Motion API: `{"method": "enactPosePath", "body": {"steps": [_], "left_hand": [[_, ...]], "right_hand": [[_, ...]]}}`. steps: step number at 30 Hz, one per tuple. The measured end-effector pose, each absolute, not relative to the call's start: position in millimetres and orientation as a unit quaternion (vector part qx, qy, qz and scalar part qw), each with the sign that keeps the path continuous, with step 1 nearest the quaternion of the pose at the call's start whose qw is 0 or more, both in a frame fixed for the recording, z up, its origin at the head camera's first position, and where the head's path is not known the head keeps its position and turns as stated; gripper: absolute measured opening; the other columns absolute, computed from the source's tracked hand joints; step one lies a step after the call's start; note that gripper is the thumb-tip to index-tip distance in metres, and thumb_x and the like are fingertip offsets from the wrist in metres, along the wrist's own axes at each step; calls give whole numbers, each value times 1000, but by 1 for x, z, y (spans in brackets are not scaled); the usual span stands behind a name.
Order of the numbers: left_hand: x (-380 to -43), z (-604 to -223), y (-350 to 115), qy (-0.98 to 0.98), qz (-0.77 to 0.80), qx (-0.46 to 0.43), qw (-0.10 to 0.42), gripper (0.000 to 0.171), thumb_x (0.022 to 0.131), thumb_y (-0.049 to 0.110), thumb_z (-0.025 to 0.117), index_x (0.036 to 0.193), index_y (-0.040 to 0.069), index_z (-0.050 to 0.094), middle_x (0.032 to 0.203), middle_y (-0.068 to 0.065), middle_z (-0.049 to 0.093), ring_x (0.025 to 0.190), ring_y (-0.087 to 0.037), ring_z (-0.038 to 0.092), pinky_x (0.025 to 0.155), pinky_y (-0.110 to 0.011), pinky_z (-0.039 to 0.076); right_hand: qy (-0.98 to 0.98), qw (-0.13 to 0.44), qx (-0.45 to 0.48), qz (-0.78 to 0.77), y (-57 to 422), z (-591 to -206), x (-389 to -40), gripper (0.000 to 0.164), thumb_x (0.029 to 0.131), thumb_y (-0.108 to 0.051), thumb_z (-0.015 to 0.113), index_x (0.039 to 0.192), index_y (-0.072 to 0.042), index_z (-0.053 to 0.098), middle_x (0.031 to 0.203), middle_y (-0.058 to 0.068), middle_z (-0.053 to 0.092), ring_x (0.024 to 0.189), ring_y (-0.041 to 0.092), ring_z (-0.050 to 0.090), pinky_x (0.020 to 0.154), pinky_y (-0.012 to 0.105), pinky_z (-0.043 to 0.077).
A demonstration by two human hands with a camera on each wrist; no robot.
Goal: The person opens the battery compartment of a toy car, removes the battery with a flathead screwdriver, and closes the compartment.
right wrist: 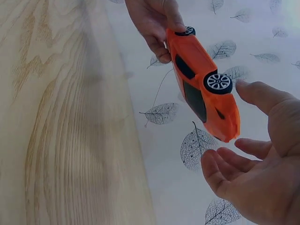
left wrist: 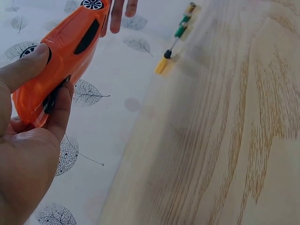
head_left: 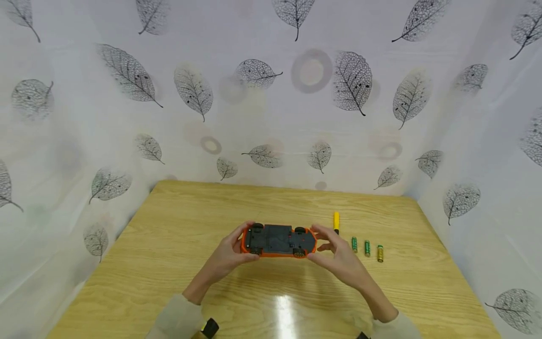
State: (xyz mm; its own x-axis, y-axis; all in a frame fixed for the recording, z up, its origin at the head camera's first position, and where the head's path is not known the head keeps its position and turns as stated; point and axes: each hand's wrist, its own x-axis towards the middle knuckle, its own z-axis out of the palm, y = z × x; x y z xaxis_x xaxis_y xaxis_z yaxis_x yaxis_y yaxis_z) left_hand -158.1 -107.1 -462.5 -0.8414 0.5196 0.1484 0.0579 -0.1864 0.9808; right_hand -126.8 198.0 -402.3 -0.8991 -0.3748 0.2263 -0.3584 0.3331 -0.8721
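Observation:
An orange toy car (head_left: 277,240) is held up over the table, its black underside facing the head camera. My left hand (head_left: 228,252) grips one end of it, thumb by a wheel and fingers behind the body, as the left wrist view shows. Around the other end, my right hand (head_left: 338,259) has its thumb and fingers spread. In the right wrist view the right thumb (right wrist: 262,96) is close by the front wheel (right wrist: 218,82), while the other fingers (right wrist: 229,164) curve loosely below the nose, with a gap between.
On the right of the wooden table (head_left: 190,207) lies a screwdriver with a yellow handle (head_left: 336,220). Beside it are two green batteries (head_left: 354,245) and a gold one (head_left: 380,254). A leaf-patterned white sheet (head_left: 262,117) surrounds the table's back and sides.

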Motion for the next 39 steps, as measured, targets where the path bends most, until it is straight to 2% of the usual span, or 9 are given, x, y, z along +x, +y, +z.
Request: {"method": "enactPosePath", "body": {"steps": [5,11,17,24,31,35,39], "left_hand": [[-158,-462,-107,617,733,239,156,82,81,0,70,147,21,26,146,-15,26,122,-27,46,88,-38,49],[-158,-461,-107,613,737,238,159,83,80,-2,71,146,21,27,146,-15,26,122,-29,46,88,-39,49],[-158,-463,-106,613,735,240,164,85,79,-3,71,147,21,26,146,-16,26,121,-30,47,87,-40,49],[-158,-462,-108,607,734,248,178,84,79,-4,70,147,18,25,148,-14,22,124,-29,44,88,-40,48],[-160,-460,-109,609,720,275,186,85,79,-5,70,147,15,23,150,-13,18,126,-29,41,90,-38,48],[-162,-459,-109,619,706,292,184,85,81,-3,69,148,14,21,150,-15,16,126,-31,40,89,-38,48],[-165,-458,-109,656,670,311,155,83,82,-2,69,148,14,21,150,-16,16,126,-32,40,92,-35,46]], "right_hand": [[813,34,-237,-531,202,-407,-128,72,80,-6,73,141,-4,34,138,16,40,112,33,47,83,43,49],[814,51,-238,-527,201,-408,-129,77,80,-15,75,143,-7,32,138,14,40,110,31,49,85,43,48],[809,61,-245,-530,200,-409,-131,75,80,-8,74,142,-6,33,139,18,39,105,27,55,87,43,48],[805,70,-249,-534,201,-411,-132,70,80,-9,74,140,-5,37,140,19,38,103,24,57,86,39,49],[802,82,-241,-540,203,-411,-132,69,79,-10,74,138,-7,39,139,18,38,111,28,54,90,41,46],[803,80,-245,-538,204,-413,-133,69,79,-10,75,138,-6,38,137,16,39,102,26,57,83,40,50],[802,78,-250,-538,203,-415,-133,70,79,-6,74,137,-4,36,136,16,39,92,24,59,73,38,51]]}}
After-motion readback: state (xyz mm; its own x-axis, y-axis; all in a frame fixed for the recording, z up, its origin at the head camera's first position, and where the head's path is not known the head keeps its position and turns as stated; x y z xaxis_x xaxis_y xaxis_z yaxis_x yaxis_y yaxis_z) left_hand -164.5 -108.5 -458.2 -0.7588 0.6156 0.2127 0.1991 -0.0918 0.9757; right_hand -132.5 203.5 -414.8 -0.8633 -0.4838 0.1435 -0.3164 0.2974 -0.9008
